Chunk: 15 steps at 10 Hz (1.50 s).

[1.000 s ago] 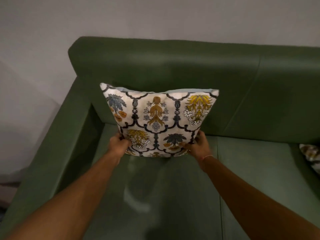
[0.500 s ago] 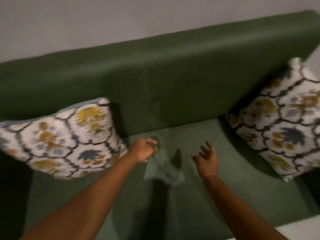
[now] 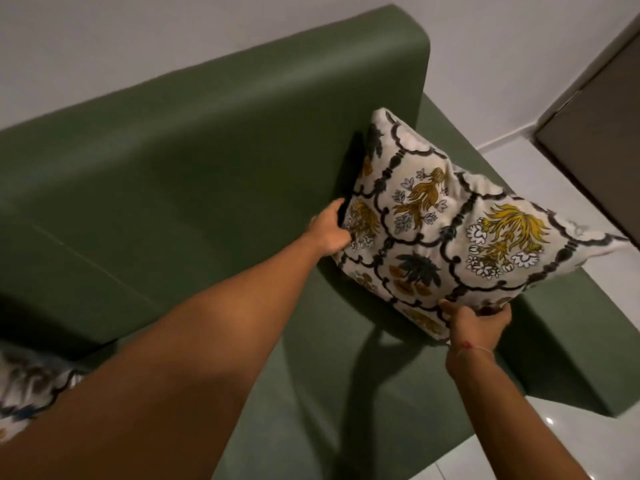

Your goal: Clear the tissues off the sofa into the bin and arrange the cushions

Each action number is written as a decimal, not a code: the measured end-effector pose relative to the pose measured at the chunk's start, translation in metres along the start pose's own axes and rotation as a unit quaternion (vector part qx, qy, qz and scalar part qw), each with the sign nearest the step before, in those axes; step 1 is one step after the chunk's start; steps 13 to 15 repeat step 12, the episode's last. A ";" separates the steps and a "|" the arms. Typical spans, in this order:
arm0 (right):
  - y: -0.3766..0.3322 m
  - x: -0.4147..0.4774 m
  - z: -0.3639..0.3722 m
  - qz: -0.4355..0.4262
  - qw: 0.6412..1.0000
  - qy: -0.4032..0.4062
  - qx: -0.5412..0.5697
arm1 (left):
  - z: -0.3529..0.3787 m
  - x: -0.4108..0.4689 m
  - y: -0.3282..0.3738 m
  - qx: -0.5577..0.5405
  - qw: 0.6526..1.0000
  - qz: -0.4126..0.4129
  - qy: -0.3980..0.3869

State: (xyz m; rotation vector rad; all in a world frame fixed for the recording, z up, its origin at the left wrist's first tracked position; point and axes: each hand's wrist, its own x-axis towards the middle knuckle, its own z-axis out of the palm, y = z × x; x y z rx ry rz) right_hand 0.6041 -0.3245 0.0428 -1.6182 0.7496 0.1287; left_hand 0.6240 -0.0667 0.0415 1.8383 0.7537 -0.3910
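Note:
A white cushion with a dark lattice and yellow flowers (image 3: 446,230) stands tilted at the right end of the green sofa (image 3: 194,140), against the backrest and right armrest. My left hand (image 3: 329,230) grips its left edge. My right hand (image 3: 478,323) holds its lower right corner from below. A second patterned cushion (image 3: 31,379) shows at the bottom left, partly hidden by my left forearm. No tissues or bin are in view.
The sofa's right armrest (image 3: 568,344) is low and wide. White tiled floor (image 3: 540,188) lies to the right. A brown cabinet or door (image 3: 602,133) stands at the far right against the grey wall.
Both hands left the first cushion at the left end, crossed the seat to the right and took hold of the second cushion. The view swung right with them.

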 end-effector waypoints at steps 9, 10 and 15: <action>-0.004 -0.029 0.121 -0.150 0.897 -0.372 -0.184 | -0.044 -0.142 -0.166 -0.224 0.914 -0.045 0.336; 0.006 -0.029 0.123 -0.170 0.890 -0.361 -0.222 | -0.042 -0.142 -0.173 -0.186 0.915 -0.038 0.355; -0.001 -0.065 0.096 -0.129 0.944 -0.226 -0.205 | -0.045 -0.177 -0.187 -0.054 0.947 -0.064 0.309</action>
